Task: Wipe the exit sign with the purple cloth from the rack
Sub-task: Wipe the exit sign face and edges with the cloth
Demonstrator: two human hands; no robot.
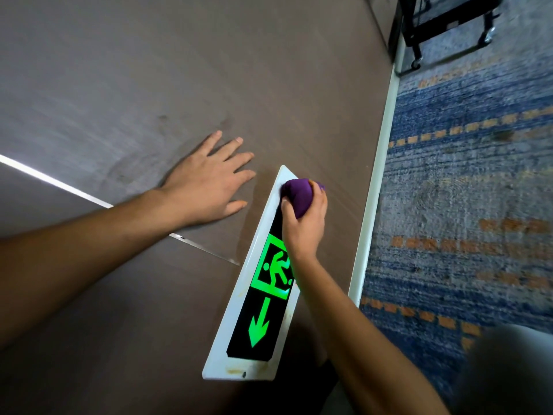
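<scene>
The exit sign point(257, 322) is a long white-framed panel set low in the brown wall, black with a glowing green running figure and arrow. My right hand point(305, 226) is shut on the bunched purple cloth point(297, 196) and presses it against the sign's far end, covering that part of the black face. My left hand point(209, 181) lies flat on the wall to the left of the sign, fingers spread, holding nothing.
A white skirting strip point(377, 181) runs along the foot of the wall. To its right lies a blue carpet point(466, 187) with orange dashes. A black wheeled rack point(449, 19) stands on the carpet at the top right. A thin metal strip point(59, 184) crosses the wall.
</scene>
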